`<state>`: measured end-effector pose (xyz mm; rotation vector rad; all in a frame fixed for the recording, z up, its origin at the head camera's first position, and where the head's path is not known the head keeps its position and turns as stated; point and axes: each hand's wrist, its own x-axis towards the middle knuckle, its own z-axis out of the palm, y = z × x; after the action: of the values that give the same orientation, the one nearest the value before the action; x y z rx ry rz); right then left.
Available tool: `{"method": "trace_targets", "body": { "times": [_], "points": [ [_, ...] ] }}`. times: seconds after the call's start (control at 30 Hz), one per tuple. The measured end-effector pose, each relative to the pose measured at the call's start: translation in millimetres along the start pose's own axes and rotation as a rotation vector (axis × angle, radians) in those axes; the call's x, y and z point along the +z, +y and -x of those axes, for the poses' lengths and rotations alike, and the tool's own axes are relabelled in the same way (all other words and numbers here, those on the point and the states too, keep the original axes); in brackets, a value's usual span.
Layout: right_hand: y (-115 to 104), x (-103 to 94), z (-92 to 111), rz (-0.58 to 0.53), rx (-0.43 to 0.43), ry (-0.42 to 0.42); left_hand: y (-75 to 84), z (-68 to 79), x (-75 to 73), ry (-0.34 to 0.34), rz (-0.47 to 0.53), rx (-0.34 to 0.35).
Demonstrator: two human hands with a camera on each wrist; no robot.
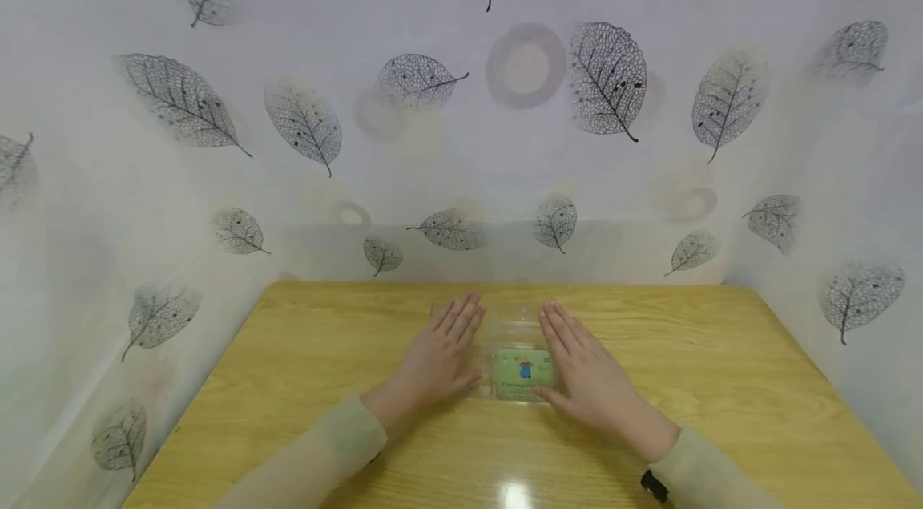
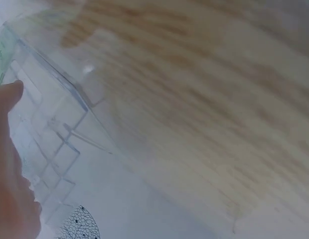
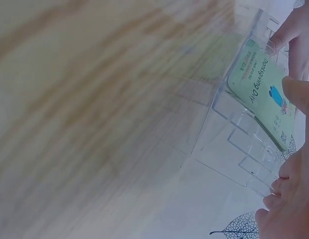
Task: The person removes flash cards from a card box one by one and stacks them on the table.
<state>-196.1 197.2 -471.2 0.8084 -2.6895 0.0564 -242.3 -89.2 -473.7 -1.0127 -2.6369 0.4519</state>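
Note:
A clear plastic box [image 1: 513,329] with stepped compartments stands on the wooden table between the two hands. A stack of green cards [image 1: 510,371] lies in its front right part; the top card shows a small figure in blue. In the right wrist view the top card [image 3: 254,79] reads "Thanksgiving Day". The left hand [image 1: 438,350] lies over the box's left part, its fingers straight and pointing away. Along the right side, the right hand [image 1: 593,374] also has straight fingers, with its thumb near the cards' front right corner. Exact contact under both palms is hidden.
The wooden table [image 1: 303,381] extends on both sides of the box. A pale wall covering [image 1: 461,164] with dark leaf prints rises behind the table and at both sides. A black band [image 1: 654,486] shows below the right sleeve.

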Motion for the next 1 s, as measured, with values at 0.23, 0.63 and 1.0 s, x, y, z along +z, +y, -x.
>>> {"method": "trace_targets", "body": {
  "times": [0.23, 0.63, 1.0],
  "points": [
    [1.2, -0.8, -1.0, -0.004, 0.001, -0.012, -5.5, -0.3, 1.1, 0.037, 0.050, 0.017],
    [1.9, -0.8, -0.1, -0.003, -0.008, 0.025, -6.3, -0.7, 2.8, 0.029, 0.015, 0.030],
    [2.6, 0.0, 1.7, -0.010, -0.020, 0.060, -3.3, -0.9, 5.4, 0.000, -0.030, 0.018]
  ]
}}
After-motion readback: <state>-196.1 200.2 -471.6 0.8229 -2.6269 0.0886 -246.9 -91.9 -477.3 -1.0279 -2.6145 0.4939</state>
